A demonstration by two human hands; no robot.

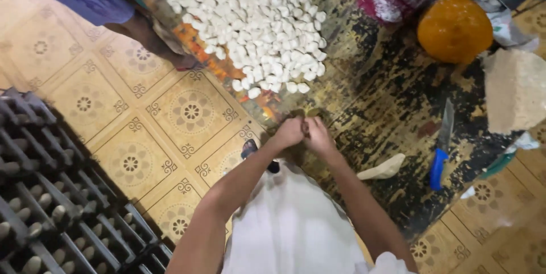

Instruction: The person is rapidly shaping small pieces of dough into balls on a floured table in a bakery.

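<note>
Shaping step, probably: left hand (288, 133) and right hand (318, 136) pressed together, fingers closed on something unseen; beside dough pile (250, 18).

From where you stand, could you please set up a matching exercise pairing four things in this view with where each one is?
Things:
1. knife with blue handle
2. heap of white dough pieces
3. orange round lump
4. dark moulded trays

Places:
A. bottom left, on the tiled floor
B. top right, beside a pale block
C. right of the hands, on the worn dark surface
D. top centre, beyond the hands

The left hand and right hand meet just below the heap.

Pairs: 1-C, 2-D, 3-B, 4-A
</note>
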